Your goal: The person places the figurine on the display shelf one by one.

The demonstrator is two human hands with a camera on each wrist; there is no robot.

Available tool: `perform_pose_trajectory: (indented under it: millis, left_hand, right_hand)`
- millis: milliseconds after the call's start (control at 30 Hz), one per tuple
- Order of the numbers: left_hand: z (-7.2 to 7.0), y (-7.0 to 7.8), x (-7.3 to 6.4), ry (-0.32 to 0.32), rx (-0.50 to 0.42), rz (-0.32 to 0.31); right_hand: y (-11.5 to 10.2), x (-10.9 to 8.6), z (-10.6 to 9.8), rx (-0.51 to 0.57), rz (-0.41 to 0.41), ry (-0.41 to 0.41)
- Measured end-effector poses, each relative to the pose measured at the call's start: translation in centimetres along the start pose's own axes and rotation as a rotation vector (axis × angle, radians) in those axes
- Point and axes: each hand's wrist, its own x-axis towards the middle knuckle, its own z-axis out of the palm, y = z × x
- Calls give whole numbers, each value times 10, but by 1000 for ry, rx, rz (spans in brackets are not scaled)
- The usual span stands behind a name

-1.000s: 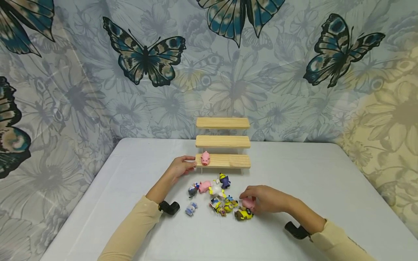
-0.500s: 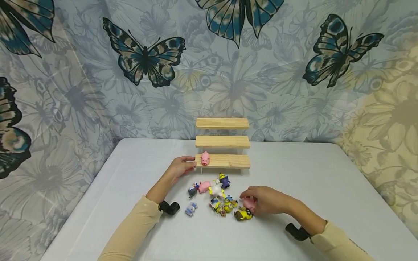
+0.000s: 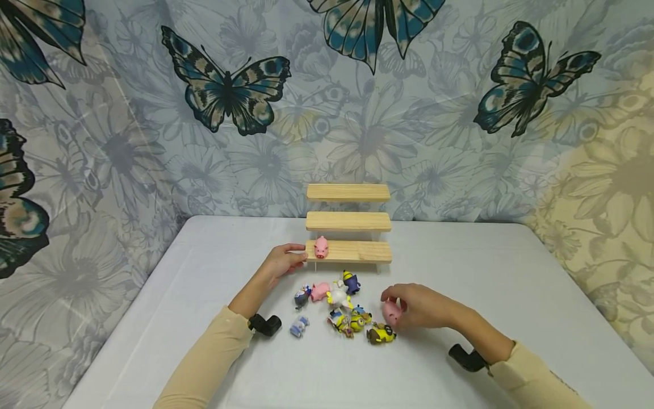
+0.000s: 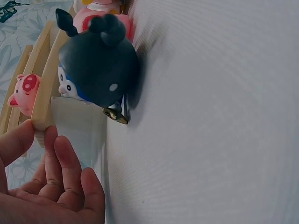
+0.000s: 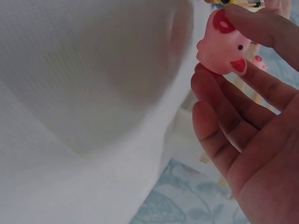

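Between the thumb and fingers of my right hand (image 3: 424, 307) is a pink toy pig (image 3: 392, 312). The right wrist view shows this pig (image 5: 222, 46) pinched just off the white surface, its snout turned toward the palm. My left hand (image 3: 282, 262) grips the left end of the lowest board of a three-step wooden display shelf (image 3: 360, 251). Thumb and forefinger pinch the board's end (image 4: 43, 112) in the left wrist view. Another pink pig (image 3: 321, 247) stands on that board, near my left fingertips.
Several small toy figures lie in front of the shelf: a yellow one (image 3: 381, 334), a white one (image 3: 338, 296), a third pink pig (image 3: 320, 291), a dark-hooded figure (image 3: 302, 296) and a blue-grey one (image 3: 299, 326). A patterned cloth (image 3: 434, 170) hangs behind the white table (image 3: 230, 238).
My right hand has risen slightly and moved a little away from the yellow figure, bringing the pig along. My left hand stays on the shelf end.
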Motion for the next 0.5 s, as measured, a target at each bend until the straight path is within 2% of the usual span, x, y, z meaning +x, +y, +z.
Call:
perform_pose_trajectory:
  millis: [267,500]
  left_hand:
    - [1,-1,2,-4,-2,-1]
    - [0,0,1,-2,-6,1]
  right_hand:
    - [-1,1,-9,-24,22,16]
    - [1,3,-13,-51,-49,73]
